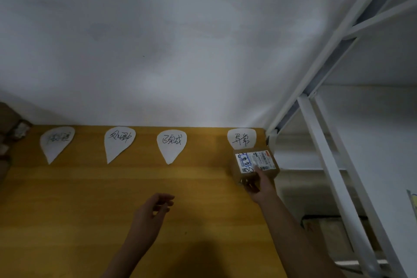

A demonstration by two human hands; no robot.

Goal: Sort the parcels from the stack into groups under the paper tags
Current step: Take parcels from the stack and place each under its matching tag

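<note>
Head view: you are looking down at a brown parcel [259,158] held at the far right end of the counter [90,198].
Parcel: it sits in your right grip [257,184], white shipping label [246,161] facing up. You cannot tell from here whether its base touches the counter yet.
Right grip: closed round the near side of the parcel, thumb laid across the label, other fingers tucked under or behind the near edge.
Rightmost tag [241,140]: just beyond the grip. The parcel's far edge covers its lower tip.
Step in hand: by the look of it, you are placing this parcel in the group under that tag.
Doing it well: lower it flat rather than dropping it, and draw it slightly back toward the grip so the tag's writing stays readable. Let go only once the base is fully supported.
Counter edge: close on the outer side of the grip, and the parcel seems to reach or overhang it. Bias the parcel inward, or it may tip off toward the white metal frame [327,165].
Left grip [155,207]: well inboard of the right grip, hovering over the counter, fingers loosely curled and holding nothing.
Other tags: three more [172,144] [119,142] [57,142] run away from the grip along the wall, with nothing beneath them.
Stack [13,133]: brown shapes at the far left are probably the remaining parcels, mostly cut off.
</note>
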